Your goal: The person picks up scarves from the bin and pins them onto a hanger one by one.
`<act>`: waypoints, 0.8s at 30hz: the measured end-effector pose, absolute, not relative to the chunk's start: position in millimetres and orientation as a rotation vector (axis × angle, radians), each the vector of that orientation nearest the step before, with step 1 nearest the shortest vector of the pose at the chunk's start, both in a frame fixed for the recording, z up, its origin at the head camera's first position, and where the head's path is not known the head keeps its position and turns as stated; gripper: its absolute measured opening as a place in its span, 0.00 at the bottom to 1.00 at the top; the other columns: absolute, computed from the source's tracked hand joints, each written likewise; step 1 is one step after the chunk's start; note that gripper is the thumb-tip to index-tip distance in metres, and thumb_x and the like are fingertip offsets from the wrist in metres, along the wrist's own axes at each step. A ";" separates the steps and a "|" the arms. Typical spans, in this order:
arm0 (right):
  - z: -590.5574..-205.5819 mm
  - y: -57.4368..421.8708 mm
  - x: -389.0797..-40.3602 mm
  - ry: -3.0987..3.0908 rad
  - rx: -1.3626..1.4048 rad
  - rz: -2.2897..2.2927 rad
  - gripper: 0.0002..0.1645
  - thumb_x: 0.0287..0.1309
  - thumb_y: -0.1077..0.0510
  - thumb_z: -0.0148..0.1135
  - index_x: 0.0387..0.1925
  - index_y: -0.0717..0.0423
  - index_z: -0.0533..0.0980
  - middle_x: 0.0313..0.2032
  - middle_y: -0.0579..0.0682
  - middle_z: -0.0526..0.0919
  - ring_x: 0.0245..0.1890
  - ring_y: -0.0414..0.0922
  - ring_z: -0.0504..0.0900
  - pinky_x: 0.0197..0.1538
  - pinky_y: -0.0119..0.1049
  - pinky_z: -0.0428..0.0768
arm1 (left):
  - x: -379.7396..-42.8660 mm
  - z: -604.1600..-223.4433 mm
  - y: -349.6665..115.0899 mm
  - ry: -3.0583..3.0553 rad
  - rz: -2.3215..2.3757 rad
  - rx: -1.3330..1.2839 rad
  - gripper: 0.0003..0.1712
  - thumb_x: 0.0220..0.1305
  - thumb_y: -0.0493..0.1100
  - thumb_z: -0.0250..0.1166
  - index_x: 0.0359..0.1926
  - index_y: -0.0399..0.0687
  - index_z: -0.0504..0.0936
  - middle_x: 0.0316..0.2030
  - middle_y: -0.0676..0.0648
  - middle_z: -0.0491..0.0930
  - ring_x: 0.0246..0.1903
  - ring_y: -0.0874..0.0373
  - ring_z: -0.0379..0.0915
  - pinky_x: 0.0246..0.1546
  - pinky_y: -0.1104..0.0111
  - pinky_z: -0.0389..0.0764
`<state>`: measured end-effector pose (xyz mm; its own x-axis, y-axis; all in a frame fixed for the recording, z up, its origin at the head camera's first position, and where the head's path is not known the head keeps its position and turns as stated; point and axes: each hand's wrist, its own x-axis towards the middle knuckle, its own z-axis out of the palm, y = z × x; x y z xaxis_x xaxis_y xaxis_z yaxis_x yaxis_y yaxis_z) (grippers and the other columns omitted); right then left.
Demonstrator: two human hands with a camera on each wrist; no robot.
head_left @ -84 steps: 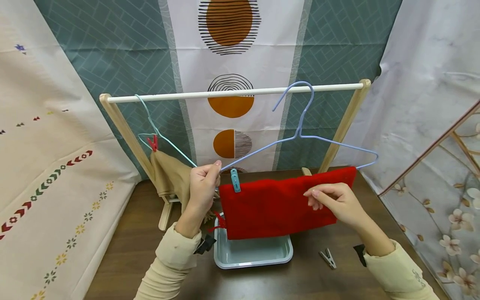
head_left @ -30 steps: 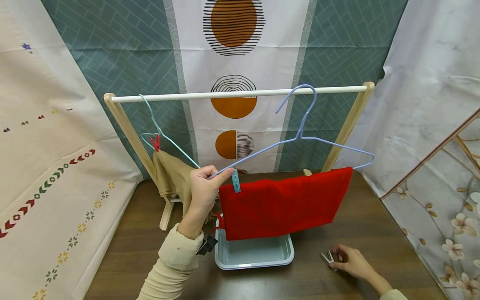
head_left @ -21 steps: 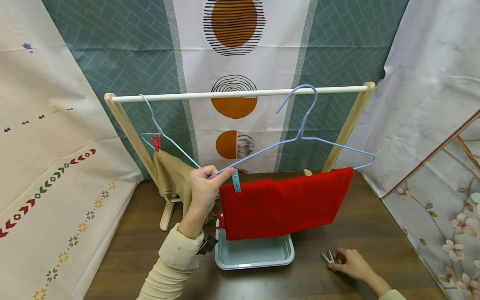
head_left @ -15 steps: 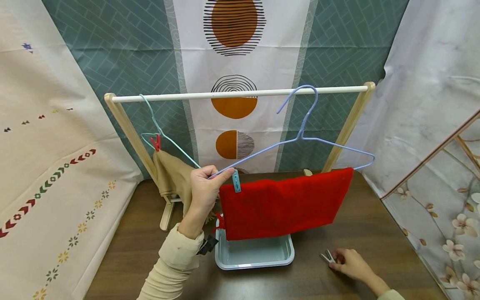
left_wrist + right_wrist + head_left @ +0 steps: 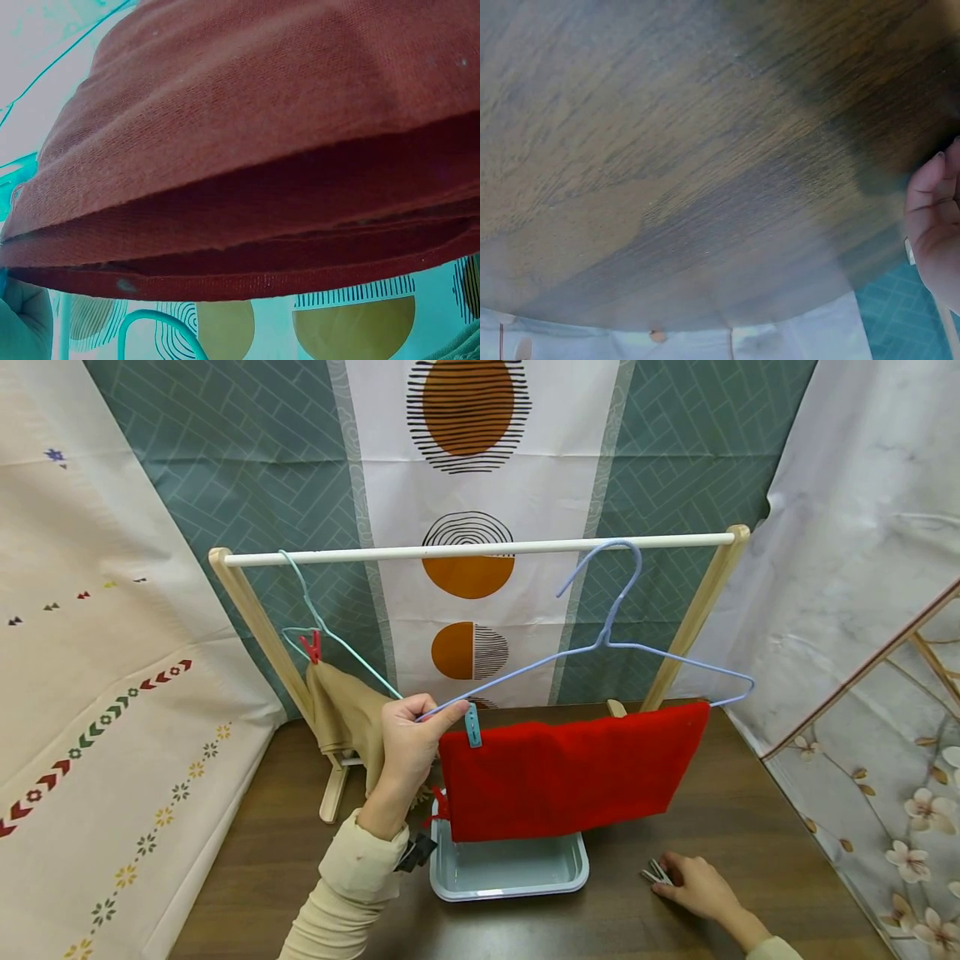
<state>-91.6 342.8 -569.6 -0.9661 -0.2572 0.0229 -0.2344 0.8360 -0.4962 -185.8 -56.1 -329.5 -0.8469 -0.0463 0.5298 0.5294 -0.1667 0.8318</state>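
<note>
My left hand (image 5: 408, 739) grips the left end of a blue wire hanger (image 5: 525, 668) in the head view. A folded red cloth (image 5: 562, 777) hangs over the hanger's lower bar, and a teal clothespin (image 5: 472, 725) clips its left corner. In the left wrist view the red cloth (image 5: 247, 142) fills most of the frame, with part of my left hand (image 5: 28, 319) at the lower left. On the table at the right, my right hand (image 5: 697, 885) pinches a grey clothespin (image 5: 656, 872). The right wrist view shows only some fingers of my right hand (image 5: 939, 225); the clothespin is hidden there.
A rack with a white rail (image 5: 495, 550) stands behind the hands. On its left hangs a mint hanger (image 5: 341, 647) with a tan cloth (image 5: 341, 702) held by a red clothespin (image 5: 311, 647). Below the red cloth sits a grey-blue basin (image 5: 510, 892) on the wooden table (image 5: 262, 877).
My right hand has moved from the red cloth down to the grey clothespin on the table and taken hold of it. The blue hanger's hook has dropped slightly; my left hand keeps its grip.
</note>
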 end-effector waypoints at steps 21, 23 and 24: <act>-568.0 345.7 -92.6 2.941 -0.471 -0.859 0.13 0.47 0.53 0.67 0.27 0.53 0.70 0.16 0.34 0.62 0.15 0.28 0.58 0.17 0.26 0.59 | -184.8 -330.2 -51.7 -1.479 -2.167 -0.672 0.29 0.47 0.25 0.66 0.07 0.39 0.54 0.17 0.52 0.78 0.20 0.57 0.76 0.29 0.69 0.79; -568.0 346.1 -92.7 2.936 -0.461 -0.858 0.13 0.47 0.53 0.67 0.28 0.54 0.71 0.16 0.34 0.63 0.15 0.28 0.59 0.17 0.27 0.60 | -184.6 -330.3 -52.0 -1.485 -2.171 -0.666 0.29 0.47 0.27 0.67 0.06 0.38 0.55 0.17 0.52 0.78 0.19 0.57 0.76 0.28 0.69 0.79; -568.0 346.4 -92.8 2.934 -0.455 -0.862 0.13 0.47 0.54 0.66 0.28 0.54 0.71 0.16 0.34 0.63 0.15 0.29 0.59 0.17 0.27 0.60 | -184.5 -330.4 -52.1 -1.490 -2.170 -0.662 0.29 0.47 0.28 0.68 0.06 0.37 0.56 0.16 0.52 0.78 0.19 0.58 0.75 0.27 0.70 0.78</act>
